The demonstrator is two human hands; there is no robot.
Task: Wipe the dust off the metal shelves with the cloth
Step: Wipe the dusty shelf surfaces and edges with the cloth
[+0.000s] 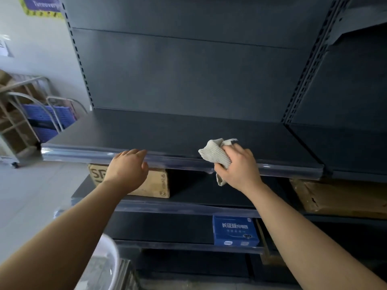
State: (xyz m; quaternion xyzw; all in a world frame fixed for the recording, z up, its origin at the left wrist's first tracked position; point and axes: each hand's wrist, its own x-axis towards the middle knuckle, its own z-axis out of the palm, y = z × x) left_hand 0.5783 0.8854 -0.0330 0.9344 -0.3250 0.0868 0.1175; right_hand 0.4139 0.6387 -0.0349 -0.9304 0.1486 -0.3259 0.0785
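A crumpled cloth (217,155) is gripped in the right hand (236,168), the fingers closed around it, at the front edge of the top shelf (167,130). The left hand (127,168) is laid on the clear strip (83,152) along that edge, fingers loosely together and holding nothing. The shelf's long axis runs left to right, and its bare surface lies just beyond and to the left of the cloth. The right hand is judged the nearer one for the wiping, with a sweep along the length likely called for.
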